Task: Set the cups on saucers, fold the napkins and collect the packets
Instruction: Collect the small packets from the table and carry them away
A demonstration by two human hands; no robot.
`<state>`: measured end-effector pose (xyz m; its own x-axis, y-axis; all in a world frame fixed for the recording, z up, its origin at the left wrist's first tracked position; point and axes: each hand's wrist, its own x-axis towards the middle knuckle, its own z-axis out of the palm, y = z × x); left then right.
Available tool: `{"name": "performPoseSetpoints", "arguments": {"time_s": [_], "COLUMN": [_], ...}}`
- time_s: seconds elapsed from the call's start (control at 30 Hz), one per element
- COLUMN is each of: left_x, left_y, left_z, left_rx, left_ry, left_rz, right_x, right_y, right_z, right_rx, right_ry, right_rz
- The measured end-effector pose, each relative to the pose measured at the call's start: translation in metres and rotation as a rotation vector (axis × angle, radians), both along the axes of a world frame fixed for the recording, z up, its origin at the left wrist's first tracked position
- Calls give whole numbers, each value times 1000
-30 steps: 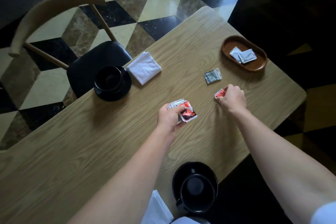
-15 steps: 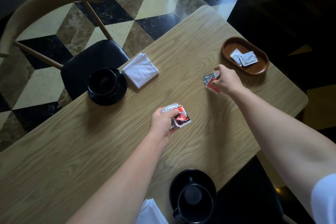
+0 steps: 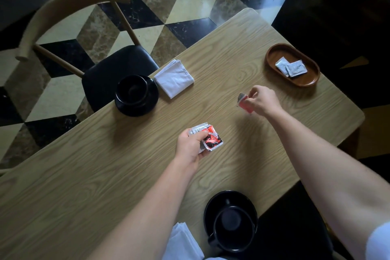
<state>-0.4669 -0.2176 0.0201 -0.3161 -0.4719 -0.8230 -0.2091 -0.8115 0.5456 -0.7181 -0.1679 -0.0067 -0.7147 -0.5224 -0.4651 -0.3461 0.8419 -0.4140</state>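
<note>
1. The left hand (image 3: pixel 190 150) is curled around a small stack of packets (image 3: pixel 209 138). The top one is red and black. The thumb presses on it.
2. The right hand (image 3: pixel 261 99) pinches two packets (image 3: pixel 243 102) between thumb and fingers. One is red and one is silver. They hang above the table (image 3: pixel 84 175) and do not touch it.
3. A brown tray (image 3: pixel 310 79) sits near the far right edge of the table. Two white packets (image 3: pixel 291 67) lie in it, touching each other.
4. A black cup (image 3: pixel 132 91) stands on a black saucer (image 3: pixel 147 105) at the far side. A folded white napkin (image 3: pixel 174 78) lies just beside it.
5. Another black cup (image 3: pixel 232 228) stands on a saucer (image 3: pixel 211 209) at the near edge. A second white napkin (image 3: pixel 183 243) lies beside it.
6. A chair (image 3: pixel 118 72) with a black seat stands on the far side of the table.
</note>
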Motion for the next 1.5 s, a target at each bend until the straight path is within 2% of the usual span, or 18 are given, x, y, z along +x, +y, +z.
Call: {"name": "performPoseSetpoints", "arguments": {"time_s": [0.1, 0.17, 0.27, 0.37, 0.53, 0.8, 0.9, 1.17, 1.3, 1.5], "left_x": [21, 38, 69, 93, 128, 142, 137, 128, 119, 97], "left_y": [3, 8, 28, 55, 119, 239, 290, 433, 509, 618], "left_z": [18, 34, 65, 96, 151, 237, 264, 310, 338, 377], "left_rx": [-78, -155, -257, -251, -185, -101, -109, -130, -134, -138], "left_ry": [24, 46, 131, 277, 532, 769, 863, 1044, 1093, 1171], "left_rz": [76, 108, 83, 8, -177, -561, -718, -1013, -1091, -1184], "right_x": [55, 99, 167, 218, 278, 334, 348, 382, 390, 387], "right_y": [21, 38, 69, 102, 183, 338, 394, 545, 622, 727], "right_z": [29, 57, 105, 147, 211, 301, 326, 367, 390, 420], "right_rx": [-341, -520, -672, -753, -889, -947, -989, -1072, -1108, -1238], "right_ry": [-201, -299, -439, -500, -362, -11, 63, 295, 431, 469], "right_rz": [-218, -257, -228, -270, -344, -488, -543, -774, -898, -944]}}
